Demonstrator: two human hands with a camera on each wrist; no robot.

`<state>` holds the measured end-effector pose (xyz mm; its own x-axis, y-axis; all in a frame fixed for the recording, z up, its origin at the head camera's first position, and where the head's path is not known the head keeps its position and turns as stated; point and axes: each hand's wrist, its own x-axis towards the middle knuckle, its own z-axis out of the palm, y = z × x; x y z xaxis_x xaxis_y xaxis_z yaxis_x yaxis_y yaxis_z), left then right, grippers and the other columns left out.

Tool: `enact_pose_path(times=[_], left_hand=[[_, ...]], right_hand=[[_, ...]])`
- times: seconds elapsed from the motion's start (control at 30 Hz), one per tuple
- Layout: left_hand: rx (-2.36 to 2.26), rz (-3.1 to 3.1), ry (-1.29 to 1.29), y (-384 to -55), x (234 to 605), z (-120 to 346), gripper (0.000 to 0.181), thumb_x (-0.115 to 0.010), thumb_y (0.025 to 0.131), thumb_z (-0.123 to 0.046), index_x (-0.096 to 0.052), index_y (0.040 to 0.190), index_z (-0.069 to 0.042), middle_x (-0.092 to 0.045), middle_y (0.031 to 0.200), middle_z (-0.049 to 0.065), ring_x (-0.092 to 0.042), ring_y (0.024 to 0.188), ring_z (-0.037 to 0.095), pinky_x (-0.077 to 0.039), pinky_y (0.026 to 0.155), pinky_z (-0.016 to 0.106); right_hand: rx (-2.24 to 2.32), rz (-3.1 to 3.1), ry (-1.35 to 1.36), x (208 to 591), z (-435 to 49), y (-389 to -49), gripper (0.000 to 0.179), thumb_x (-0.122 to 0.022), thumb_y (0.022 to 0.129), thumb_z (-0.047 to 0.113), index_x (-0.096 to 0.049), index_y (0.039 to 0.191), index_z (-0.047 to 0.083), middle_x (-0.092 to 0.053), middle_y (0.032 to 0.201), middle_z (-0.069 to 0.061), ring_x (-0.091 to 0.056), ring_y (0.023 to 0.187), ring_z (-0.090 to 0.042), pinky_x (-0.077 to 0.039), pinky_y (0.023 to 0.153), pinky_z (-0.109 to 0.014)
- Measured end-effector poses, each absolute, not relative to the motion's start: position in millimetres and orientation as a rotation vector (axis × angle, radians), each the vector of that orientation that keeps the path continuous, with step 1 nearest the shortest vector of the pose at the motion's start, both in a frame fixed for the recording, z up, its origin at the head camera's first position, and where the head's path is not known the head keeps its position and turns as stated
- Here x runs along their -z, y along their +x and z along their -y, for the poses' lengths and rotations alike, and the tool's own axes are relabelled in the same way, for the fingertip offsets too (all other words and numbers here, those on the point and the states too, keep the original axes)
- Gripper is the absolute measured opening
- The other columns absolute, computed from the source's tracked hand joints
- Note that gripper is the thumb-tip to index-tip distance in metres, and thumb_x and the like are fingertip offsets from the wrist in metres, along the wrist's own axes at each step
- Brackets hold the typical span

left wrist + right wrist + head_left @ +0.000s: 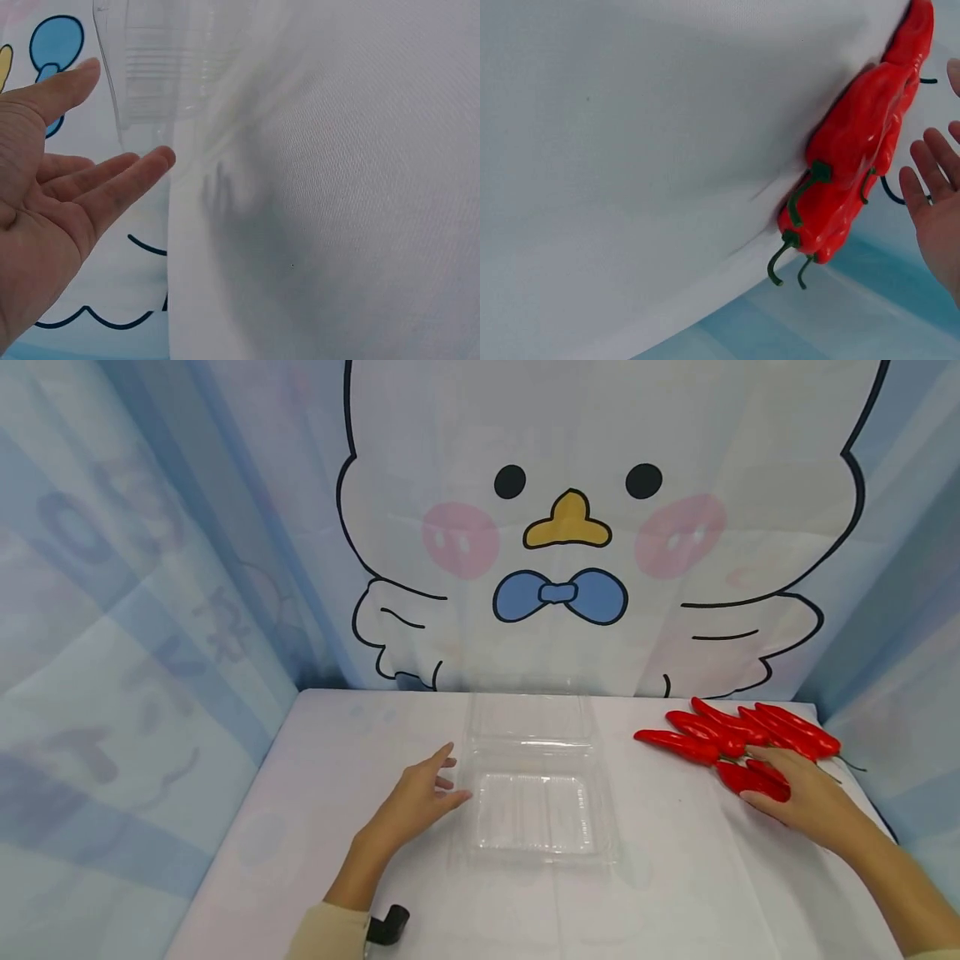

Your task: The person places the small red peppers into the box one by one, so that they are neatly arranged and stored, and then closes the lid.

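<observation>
peppers [859, 127], glossy red, green-stemmed

Your right hand [806, 797] can pass over bare table [667, 852] between the peppers [701, 731] and the box [534, 814]; rightward, the box obstructs your left hand [416, 800]; the curtain [570, 652] bounds the back.

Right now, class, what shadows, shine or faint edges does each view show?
Head: the clear container nearly melts into the white tabletop, its edges faint. Left wrist: a soft grey shadow with finger-like streaks falls on the tabletop beside the left hand. Right wrist: glints shine on the red peppers, soft shading lies beside them, and the frame cuts off the right hand.
</observation>
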<state>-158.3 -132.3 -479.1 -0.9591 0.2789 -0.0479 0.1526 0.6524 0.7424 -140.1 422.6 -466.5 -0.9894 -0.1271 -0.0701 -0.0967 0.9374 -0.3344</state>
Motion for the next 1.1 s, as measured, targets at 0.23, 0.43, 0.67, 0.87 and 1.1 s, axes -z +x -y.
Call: enact_pose_path(times=[0.23,0.43,0.67,0.87,1.1], left_hand=[[-1.378,-2.595,0.298,-164,482,133,0.076,-0.081,0.090,-0.020,-0.043,0.153,0.001,-0.070,0.128,0.013,-0.073,0.097,0.019,-0.064,0.076,0.030],[-1.599,-2.342,0.164,-172,484,134,0.069,-0.076,0.092,-0.010,-0.043,0.152,0.002,-0.068,0.121,0.019,-0.075,0.088,0.026,-0.066,0.073,0.034],[-1.649,-2.183,0.085,-185,486,136,0.062,-0.074,0.094,-0.010,-0.047,0.148,0.004,-0.068,0.113,0.018,-0.075,0.087,0.023,-0.067,0.073,0.038],[-1.613,-2.077,0.069,-195,485,140,0.051,-0.072,0.096,-0.009,-0.052,0.141,0.006,-0.070,0.110,0.021,-0.075,0.091,0.025,-0.067,0.077,0.039],[-1.614,-1.963,0.029,-201,485,140,0.048,-0.071,0.095,-0.006,-0.053,0.137,0.008,-0.072,0.110,0.024,-0.074,0.087,0.022,-0.067,0.077,0.040]], right_hand=[[0.509,-2.982,-0.137,470,-438,-138,0.094,-0.088,0.079,0.039,-0.043,0.145,-0.011,-0.045,0.139,-0.042,-0.045,0.121,-0.061,-0.058,0.082,-0.069],[0.507,-2.989,-0.097,473,-447,-137,0.093,-0.089,0.078,0.038,-0.046,0.142,-0.012,-0.046,0.135,-0.044,-0.046,0.117,-0.061,-0.062,0.075,-0.064],[0.486,-3.006,-0.097,475,-451,-136,0.091,-0.091,0.075,0.037,-0.049,0.140,-0.011,-0.049,0.130,-0.044,-0.051,0.112,-0.059,-0.063,0.071,-0.061],[0.477,-3.014,-0.075,475,-451,-136,0.089,-0.092,0.073,0.034,-0.050,0.137,-0.011,-0.050,0.124,-0.043,-0.054,0.105,-0.056,-0.064,0.068,-0.058],[0.460,-3.019,-0.064,476,-453,-136,0.085,-0.092,0.073,0.032,-0.052,0.132,-0.013,-0.053,0.118,-0.042,-0.057,0.100,-0.052,-0.064,0.067,-0.056]])
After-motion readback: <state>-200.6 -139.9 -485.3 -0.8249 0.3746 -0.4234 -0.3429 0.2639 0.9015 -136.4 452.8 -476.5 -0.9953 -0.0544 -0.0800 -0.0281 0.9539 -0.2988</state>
